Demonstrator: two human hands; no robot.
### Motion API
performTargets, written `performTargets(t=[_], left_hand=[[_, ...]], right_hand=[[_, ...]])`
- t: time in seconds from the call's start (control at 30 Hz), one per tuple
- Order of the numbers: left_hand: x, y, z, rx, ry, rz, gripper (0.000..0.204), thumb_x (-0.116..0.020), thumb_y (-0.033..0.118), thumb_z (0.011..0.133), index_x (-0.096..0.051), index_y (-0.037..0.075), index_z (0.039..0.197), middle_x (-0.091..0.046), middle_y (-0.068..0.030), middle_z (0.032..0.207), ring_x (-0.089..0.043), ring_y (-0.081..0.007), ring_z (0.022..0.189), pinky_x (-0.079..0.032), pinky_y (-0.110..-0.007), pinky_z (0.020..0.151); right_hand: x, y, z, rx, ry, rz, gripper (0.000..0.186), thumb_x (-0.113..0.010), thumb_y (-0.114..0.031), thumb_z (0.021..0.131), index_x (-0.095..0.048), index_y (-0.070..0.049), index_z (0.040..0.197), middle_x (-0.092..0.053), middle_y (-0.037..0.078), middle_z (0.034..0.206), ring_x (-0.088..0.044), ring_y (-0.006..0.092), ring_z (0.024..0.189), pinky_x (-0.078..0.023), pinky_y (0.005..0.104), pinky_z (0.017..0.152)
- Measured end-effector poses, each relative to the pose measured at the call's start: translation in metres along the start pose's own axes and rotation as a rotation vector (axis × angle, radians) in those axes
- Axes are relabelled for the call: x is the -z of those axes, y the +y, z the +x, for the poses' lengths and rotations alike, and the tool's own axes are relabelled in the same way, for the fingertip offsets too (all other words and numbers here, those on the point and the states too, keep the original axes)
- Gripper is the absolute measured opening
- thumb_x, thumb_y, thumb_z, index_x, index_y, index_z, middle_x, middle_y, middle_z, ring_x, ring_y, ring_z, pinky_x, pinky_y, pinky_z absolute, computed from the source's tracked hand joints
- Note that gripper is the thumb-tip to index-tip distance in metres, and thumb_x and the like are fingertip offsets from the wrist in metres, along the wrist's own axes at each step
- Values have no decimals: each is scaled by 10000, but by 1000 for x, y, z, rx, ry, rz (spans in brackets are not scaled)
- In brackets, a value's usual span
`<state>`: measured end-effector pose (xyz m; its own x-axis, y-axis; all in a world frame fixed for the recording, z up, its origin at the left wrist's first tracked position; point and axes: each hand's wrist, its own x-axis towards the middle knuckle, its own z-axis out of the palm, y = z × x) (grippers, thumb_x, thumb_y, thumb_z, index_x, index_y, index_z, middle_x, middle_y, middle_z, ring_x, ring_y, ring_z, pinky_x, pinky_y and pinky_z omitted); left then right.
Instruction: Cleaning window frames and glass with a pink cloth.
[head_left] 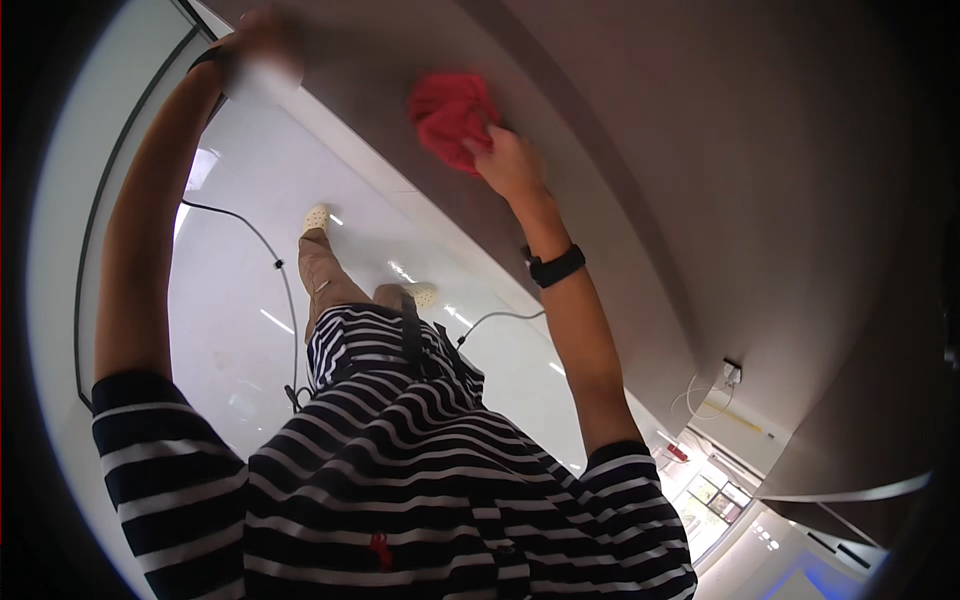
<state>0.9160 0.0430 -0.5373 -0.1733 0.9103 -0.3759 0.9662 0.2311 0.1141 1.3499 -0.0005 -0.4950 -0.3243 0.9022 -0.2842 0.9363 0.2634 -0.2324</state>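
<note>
My right hand [512, 162], with a black band on its wrist, grips a crumpled red cloth [450, 108]. The cloth lies against a broad brown-grey panel [640, 110], and my fingers are closed on its lower right part. Up at the left, my left hand [262, 55] is at the panel's pale edge, beside a dark-framed glass pane [110, 90]. That hand is blurred, so its fingers do not show clearly.
Dark cables [240, 222] run to both sides of my body, above a glossy pale floor [250, 150]. My cream clogs [317, 217] stand on this floor. A white plug with a thin cord [732, 371] is at the lower right, near a bright window [712, 497].
</note>
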Motion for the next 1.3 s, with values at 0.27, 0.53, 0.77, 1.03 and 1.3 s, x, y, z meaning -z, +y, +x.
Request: performTargets(t=[0.27,0.53,0.77,1.03,1.3], left_hand=[[15,92,-15,-76,368,104,704,-822,420,715,-637,-97,1157,-572,-295,1172,-521,-350,1198,-482,-465,928],[46,40,-42,68,-84,124,989,-816,592,673,-519,-68,1349,-431,-253,1398,-334,-385,1316,-329,-449,1088],[7,32,-14,3,109,-23,1137,-922,401,517,-391,1,1440,-341,-312,1431,-331,-554,1306,-425,-654,998],[26,40,-29,11,-146,28,937,-905,385,642,-475,-69,1339,-308,-386,1431,-354,-578,1277,-443,-618,988],[21,-25,-4,-69,-31,7,809,-908,350,599,-568,-32,1226,-602,-296,1196,-436,-428,1264,-251,-584,1080]], right_hand=[[35,333,-33,-750,51,-153,525,-518,-379,824,-674,2,1149,-657,258,1192,-605,386,1182,-465,477,963],[48,-22,102,-382,-9,-202,511,-552,-426,806,-699,-90,1162,-654,185,1244,-610,335,1191,-489,429,980],[-4,-193,150,50,111,62,427,-615,-440,863,-713,-95,1094,-721,190,1013,-682,394,985,-528,479,861],[-29,-117,34,-165,98,200,429,-689,-463,831,-722,-76,1014,-703,218,884,-689,395,864,-531,460,749],[-16,154,-132,-766,249,-107,581,-526,-473,886,-704,74,970,-669,344,955,-657,455,1014,-508,483,847]])
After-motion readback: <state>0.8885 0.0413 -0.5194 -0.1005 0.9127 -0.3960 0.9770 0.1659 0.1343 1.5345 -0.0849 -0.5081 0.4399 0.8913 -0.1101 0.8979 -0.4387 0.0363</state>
